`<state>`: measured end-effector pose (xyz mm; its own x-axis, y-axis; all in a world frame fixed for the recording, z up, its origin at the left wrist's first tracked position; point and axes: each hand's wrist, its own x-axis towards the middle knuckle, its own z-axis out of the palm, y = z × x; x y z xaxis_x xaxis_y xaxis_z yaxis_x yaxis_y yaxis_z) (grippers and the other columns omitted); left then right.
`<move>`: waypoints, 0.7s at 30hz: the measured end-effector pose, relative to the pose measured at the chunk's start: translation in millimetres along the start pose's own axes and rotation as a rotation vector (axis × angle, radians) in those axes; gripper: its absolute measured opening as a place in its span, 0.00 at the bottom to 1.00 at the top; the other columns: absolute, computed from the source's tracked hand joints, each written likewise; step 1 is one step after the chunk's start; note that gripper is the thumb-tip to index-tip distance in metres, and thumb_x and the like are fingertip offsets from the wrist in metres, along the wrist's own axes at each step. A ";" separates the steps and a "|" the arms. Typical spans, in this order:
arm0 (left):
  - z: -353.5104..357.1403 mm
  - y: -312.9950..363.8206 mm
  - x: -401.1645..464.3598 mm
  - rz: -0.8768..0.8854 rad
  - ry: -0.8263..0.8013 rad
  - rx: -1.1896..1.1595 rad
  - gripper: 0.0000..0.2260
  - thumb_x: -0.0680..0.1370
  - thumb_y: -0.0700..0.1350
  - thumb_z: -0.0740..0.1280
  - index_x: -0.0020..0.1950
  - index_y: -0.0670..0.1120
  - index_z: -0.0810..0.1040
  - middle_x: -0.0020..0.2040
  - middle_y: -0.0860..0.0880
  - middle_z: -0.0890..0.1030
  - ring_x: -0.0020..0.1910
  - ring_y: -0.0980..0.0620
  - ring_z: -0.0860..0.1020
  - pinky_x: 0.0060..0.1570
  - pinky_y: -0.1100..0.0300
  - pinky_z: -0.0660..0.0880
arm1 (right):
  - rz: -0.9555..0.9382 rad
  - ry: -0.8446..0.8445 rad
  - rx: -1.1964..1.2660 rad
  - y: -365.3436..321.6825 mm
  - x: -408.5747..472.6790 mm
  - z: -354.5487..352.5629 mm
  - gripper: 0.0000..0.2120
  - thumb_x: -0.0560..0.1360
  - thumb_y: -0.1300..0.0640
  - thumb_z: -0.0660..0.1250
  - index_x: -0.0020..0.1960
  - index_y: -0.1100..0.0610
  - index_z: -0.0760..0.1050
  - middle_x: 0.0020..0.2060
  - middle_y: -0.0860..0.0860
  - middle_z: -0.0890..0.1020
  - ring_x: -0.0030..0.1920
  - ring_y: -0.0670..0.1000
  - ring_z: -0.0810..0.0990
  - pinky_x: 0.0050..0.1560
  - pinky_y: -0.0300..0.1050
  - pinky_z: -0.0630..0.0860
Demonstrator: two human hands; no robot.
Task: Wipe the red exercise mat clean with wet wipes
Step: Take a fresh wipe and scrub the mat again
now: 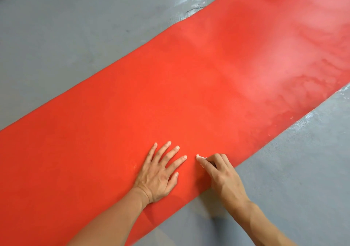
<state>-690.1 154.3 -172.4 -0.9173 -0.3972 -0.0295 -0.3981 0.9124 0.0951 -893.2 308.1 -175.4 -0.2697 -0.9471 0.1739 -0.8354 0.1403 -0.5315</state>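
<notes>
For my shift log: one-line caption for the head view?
Left hand pressed flat on red mat, right hand rubbing balled wet wipe beside it.

Mat point(170, 98): bright red, plain, no print; paler pinkish sheen with blotchy darker streaks toward far right end. Floor point(66, 37): flat grey, whitish glossy patches beside mat edges. Wipe point(201, 157): white scrap at fingertips.

Mat point(170, 94) on floor point(66, 27); left hand point(161, 175) flat on mat, right hand point(221, 171) just beside, wipe point(200, 157) within.
</notes>
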 end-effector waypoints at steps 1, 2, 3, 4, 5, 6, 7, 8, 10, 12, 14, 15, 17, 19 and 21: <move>-0.2 -0.4 0.5 0.000 -0.001 0.001 0.27 0.80 0.55 0.63 0.80 0.57 0.69 0.80 0.48 0.68 0.83 0.43 0.58 0.76 0.32 0.61 | 0.053 0.029 -0.005 8.8 5.9 -0.8 0.28 0.73 0.71 0.63 0.71 0.58 0.77 0.49 0.51 0.76 0.47 0.54 0.73 0.43 0.47 0.78; -0.3 -0.7 0.4 0.000 -0.001 0.000 0.27 0.80 0.55 0.63 0.80 0.57 0.69 0.80 0.48 0.68 0.83 0.43 0.59 0.76 0.32 0.61 | 0.123 0.062 -0.006 16.9 11.8 -1.3 0.32 0.69 0.76 0.66 0.70 0.58 0.78 0.48 0.51 0.75 0.47 0.54 0.72 0.43 0.47 0.77; -0.4 -1.0 0.4 -0.002 0.002 0.000 0.26 0.80 0.54 0.63 0.80 0.57 0.69 0.80 0.49 0.68 0.83 0.43 0.59 0.76 0.33 0.61 | 0.196 0.102 -0.006 23.3 17.8 -1.1 0.35 0.66 0.80 0.68 0.69 0.58 0.79 0.48 0.52 0.75 0.47 0.54 0.71 0.43 0.47 0.75; -0.7 -1.1 0.1 -0.004 0.004 0.001 0.26 0.80 0.54 0.63 0.80 0.57 0.69 0.80 0.49 0.68 0.83 0.43 0.59 0.76 0.33 0.61 | 0.264 0.147 -0.004 26.7 22.9 0.0 0.35 0.65 0.81 0.68 0.68 0.58 0.79 0.47 0.52 0.75 0.47 0.54 0.70 0.43 0.45 0.73; -0.8 -0.8 -0.3 -0.004 0.004 0.003 0.26 0.80 0.54 0.63 0.80 0.57 0.69 0.80 0.49 0.68 0.83 0.43 0.59 0.76 0.33 0.61 | 0.322 0.188 0.001 25.7 26.4 2.0 0.34 0.67 0.81 0.69 0.67 0.58 0.80 0.46 0.52 0.75 0.47 0.53 0.69 0.42 0.44 0.71; -1.4 -0.6 -0.6 -0.004 0.003 0.007 0.26 0.80 0.54 0.63 0.80 0.57 0.69 0.80 0.49 0.68 0.83 0.43 0.60 0.76 0.33 0.62 | 0.364 0.220 0.009 19.8 28.0 4.6 0.31 0.69 0.80 0.69 0.68 0.58 0.80 0.46 0.52 0.75 0.47 0.53 0.69 0.42 0.44 0.70; -1.5 -0.4 -0.7 -0.003 0.000 0.010 0.27 0.80 0.54 0.63 0.80 0.57 0.69 0.80 0.49 0.68 0.83 0.43 0.60 0.76 0.33 0.62 | 0.386 0.233 0.016 11.2 26.8 8.3 0.29 0.71 0.78 0.69 0.69 0.59 0.79 0.47 0.52 0.75 0.48 0.52 0.69 0.41 0.44 0.71; -1.3 -0.3 -0.8 -0.003 -0.003 0.012 0.27 0.80 0.55 0.63 0.80 0.57 0.69 0.80 0.49 0.68 0.83 0.43 0.60 0.76 0.33 0.62 | 0.377 0.218 0.025 1.3 22.9 12.1 0.28 0.73 0.76 0.68 0.70 0.60 0.77 0.48 0.52 0.75 0.49 0.52 0.69 0.41 0.45 0.73; -0.8 -0.4 0.0 -0.006 -0.008 0.011 0.27 0.80 0.55 0.63 0.80 0.58 0.68 0.80 0.49 0.68 0.83 0.44 0.59 0.76 0.33 0.62 | 0.249 0.121 0.029 -13.1 13.5 15.2 0.24 0.76 0.72 0.63 0.72 0.62 0.75 0.48 0.52 0.74 0.48 0.53 0.71 0.42 0.47 0.76; -0.7 -0.8 0.0 -0.007 -0.011 0.010 0.27 0.80 0.55 0.64 0.80 0.58 0.68 0.80 0.49 0.68 0.83 0.44 0.59 0.76 0.33 0.62 | 0.065 0.034 -0.026 -12.4 9.1 9.4 0.24 0.77 0.66 0.56 0.71 0.63 0.75 0.48 0.52 0.75 0.47 0.54 0.72 0.43 0.47 0.78; -1.0 -1.0 -0.8 -0.004 -0.005 0.009 0.27 0.79 0.55 0.64 0.80 0.58 0.69 0.80 0.49 0.68 0.83 0.44 0.59 0.76 0.34 0.62 | -0.080 0.009 -0.091 4.8 13.4 -2.6 0.23 0.78 0.63 0.56 0.70 0.62 0.77 0.48 0.53 0.77 0.46 0.55 0.75 0.45 0.49 0.79; -1.3 -1.2 -0.9 -0.003 -0.002 0.008 0.27 0.79 0.55 0.64 0.79 0.58 0.69 0.80 0.49 0.69 0.83 0.44 0.60 0.76 0.33 0.62 | -0.096 0.013 -0.122 18.3 17.2 -9.4 0.22 0.78 0.62 0.57 0.70 0.62 0.77 0.48 0.53 0.77 0.46 0.56 0.75 0.46 0.50 0.78; -1.0 -1.9 -0.7 0.002 0.004 0.004 0.26 0.80 0.54 0.64 0.79 0.57 0.70 0.80 0.49 0.69 0.82 0.44 0.60 0.76 0.33 0.62 | 0.047 0.073 -0.163 50.4 25.0 -25.8 0.23 0.76 0.66 0.62 0.71 0.60 0.77 0.48 0.53 0.76 0.47 0.57 0.74 0.49 0.52 0.76; 0.3 -2.5 -2.2 0.006 0.011 -0.001 0.26 0.79 0.54 0.64 0.79 0.57 0.70 0.80 0.49 0.69 0.82 0.44 0.60 0.76 0.33 0.61 | 0.286 0.184 -0.160 77.2 31.8 -40.1 0.28 0.72 0.75 0.65 0.70 0.59 0.78 0.47 0.54 0.75 0.49 0.57 0.71 0.48 0.54 0.76; 1.4 -2.9 -1.3 0.011 0.016 -0.007 0.26 0.79 0.54 0.64 0.79 0.57 0.71 0.80 0.49 0.69 0.82 0.44 0.60 0.76 0.33 0.61 | 0.454 0.266 -0.143 78.8 35.1 -40.3 0.30 0.71 0.79 0.66 0.69 0.60 0.78 0.46 0.54 0.75 0.49 0.57 0.70 0.45 0.53 0.77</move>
<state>-687.7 152.3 -174.0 -0.9211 -0.3891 -0.0130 -0.3883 0.9159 0.1018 -987.8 297.5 -177.7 -0.7149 -0.6790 0.1667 -0.6584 0.5736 -0.4873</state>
